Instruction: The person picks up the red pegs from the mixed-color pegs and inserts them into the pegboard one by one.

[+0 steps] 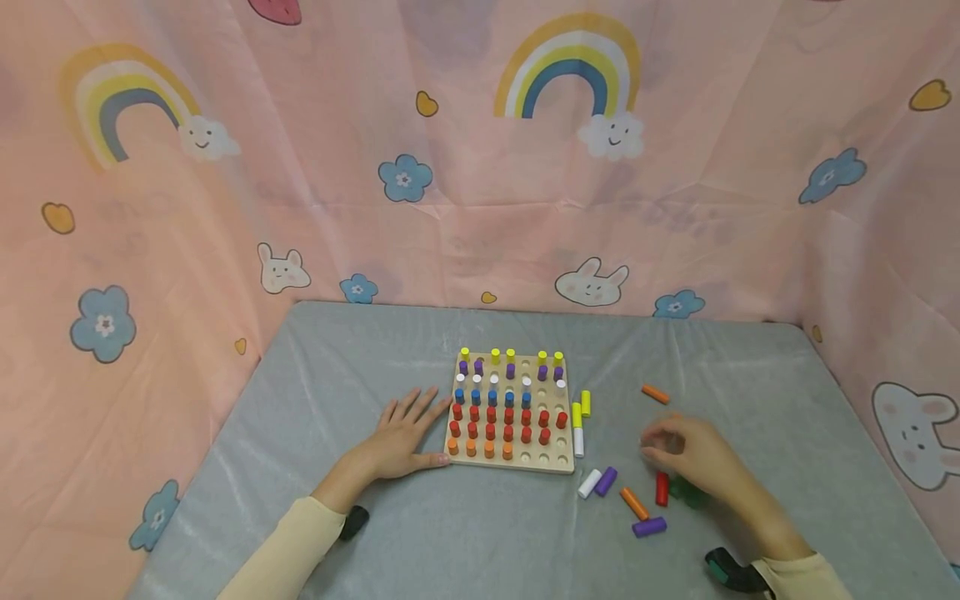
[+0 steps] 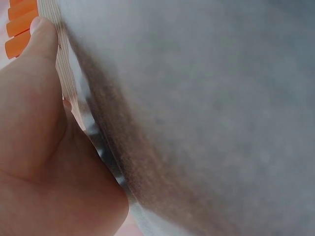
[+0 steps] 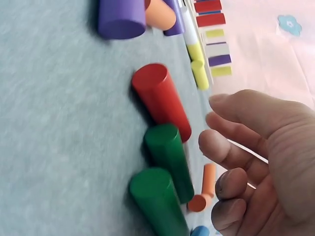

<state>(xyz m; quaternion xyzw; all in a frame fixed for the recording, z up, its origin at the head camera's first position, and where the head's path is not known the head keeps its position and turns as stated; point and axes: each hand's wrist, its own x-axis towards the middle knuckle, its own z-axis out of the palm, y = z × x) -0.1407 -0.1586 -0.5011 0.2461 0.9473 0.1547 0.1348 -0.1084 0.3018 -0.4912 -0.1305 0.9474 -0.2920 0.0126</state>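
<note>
A wooden pegboard [image 1: 536, 464] stands mid-table, with rows of yellow, purple, white, blue, red and orange pegs upright in it and some bare holes at the right. My left hand [image 1: 405, 442] lies spread at its left side; the thumb [image 2: 43, 42] touches the board's edge by the orange pegs. My right hand [image 1: 693, 450] hovers over loose pegs right of the board, fingers loosely curved, thumb apart from them and nothing between. Near it lie a red peg [image 3: 162, 101] and two green pegs [image 3: 170, 157], largely hidden under the hand in the head view.
Loose yellow [image 1: 586, 403], white [image 1: 589, 484], purple [image 1: 648, 527] and orange pegs [image 1: 633, 503] lie right of the board. Another orange peg [image 1: 656, 394] is farther back. A blue peg [image 3: 200, 231] shows partly. Pink patterned cloth [image 1: 465, 233] hangs behind the grey table [image 1: 360, 350].
</note>
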